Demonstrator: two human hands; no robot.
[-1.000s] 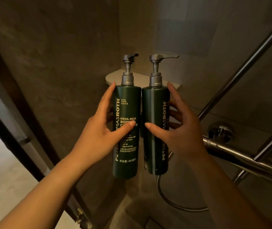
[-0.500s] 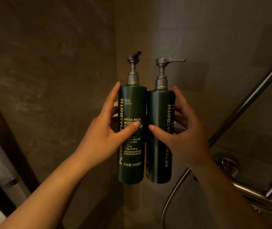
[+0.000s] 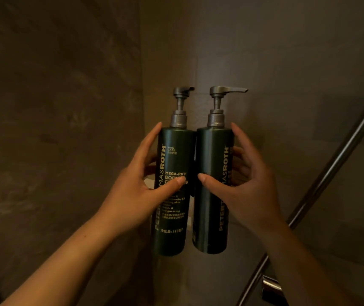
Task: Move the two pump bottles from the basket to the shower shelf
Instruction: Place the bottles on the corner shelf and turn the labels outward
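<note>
Two bottles are held upright and side by side in the shower corner, the left bottle wrapped by the left hand, the right bottle by the right hand; the fingers of each are closed round the body. The shelf is mostly hidden behind them. Both bases should be lowered level, and released only once seated.

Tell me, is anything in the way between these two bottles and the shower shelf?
Nothing visible blocks them. The left hand holds the left bottle, the right hand the right bottle, both upright before the wall corner. The shelf is almost wholly hidden behind them.
</note>
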